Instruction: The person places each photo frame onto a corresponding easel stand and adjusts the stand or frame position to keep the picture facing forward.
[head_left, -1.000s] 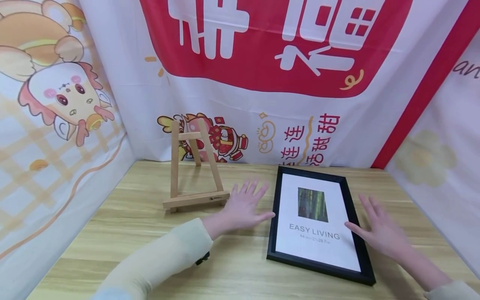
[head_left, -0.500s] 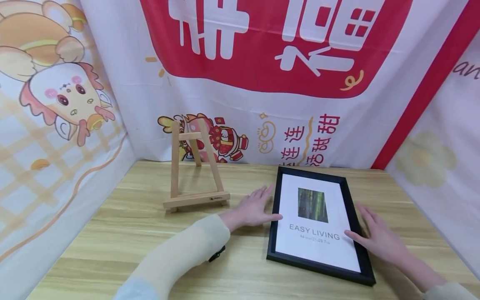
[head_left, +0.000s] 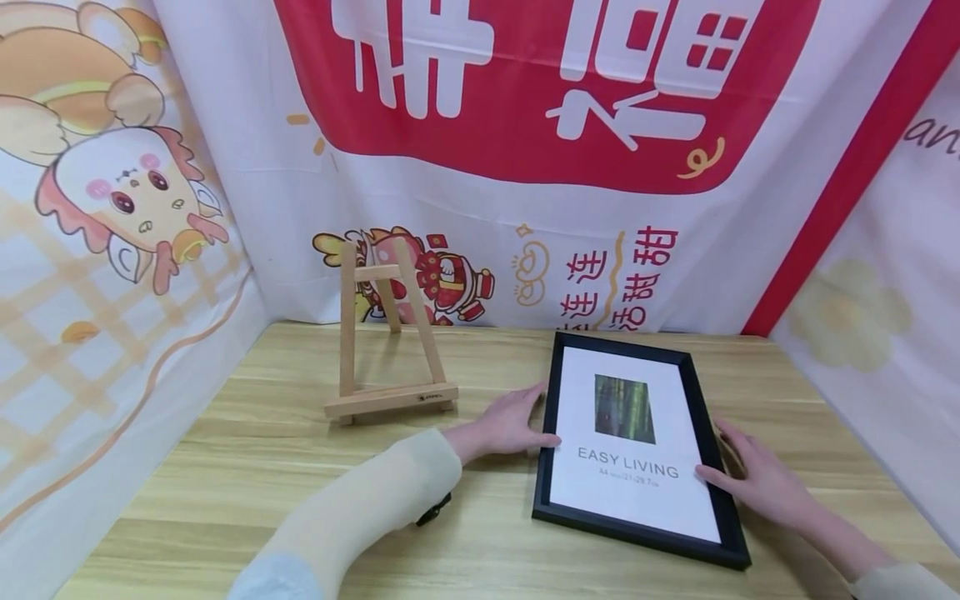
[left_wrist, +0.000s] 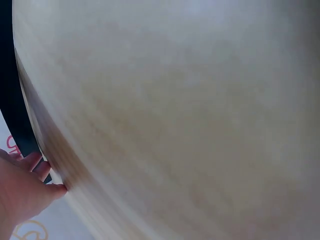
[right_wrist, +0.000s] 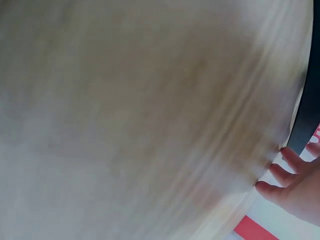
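A black picture frame [head_left: 637,508] lies flat on the table in the head view, its white insert printed with a small green picture and "EASY LIVING". My left hand [head_left: 510,425] grips its left edge, thumb over the border and fingers at the outer side. On the right edge my right hand [head_left: 772,487] holds on with its thumb on top. The fingertips beneath the border are partly hidden. In the left wrist view, the black frame border [left_wrist: 12,85] runs beside the hand; in the right wrist view, the border [right_wrist: 309,95] meets the fingers.
To the left of the frame, a small wooden tabletop easel [head_left: 390,402] stands upright near the back. The light wood table [head_left: 225,467] is enclosed by printed cloth [head_left: 480,200] behind and on both sides.
My left hand has moved right, from beside the easel to the frame's left edge. My right hand's fingers have closed in on the right edge. The frame has stayed in place.
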